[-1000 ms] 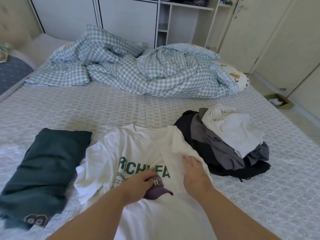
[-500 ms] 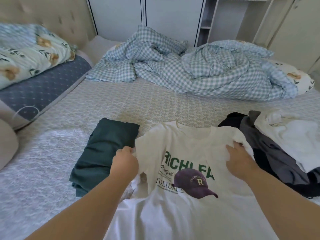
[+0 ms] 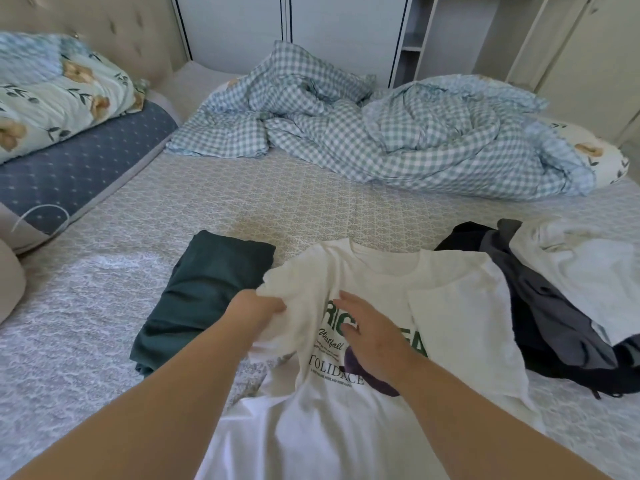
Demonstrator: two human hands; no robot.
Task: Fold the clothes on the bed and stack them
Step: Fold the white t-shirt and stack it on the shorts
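The left hand grasps the T-shirt sleeve to fold it inward; the right hand, fingers apparently relaxed, pins the chest flat.

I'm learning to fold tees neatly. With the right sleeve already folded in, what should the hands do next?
Probably carry the left sleeve across. The left hand grips the bunched sleeve of the white T-shirt, while the right hand lies flat on the print, anchoring it. The right side already lies folded over, so laying the left side inward to match would likely square the shirt.
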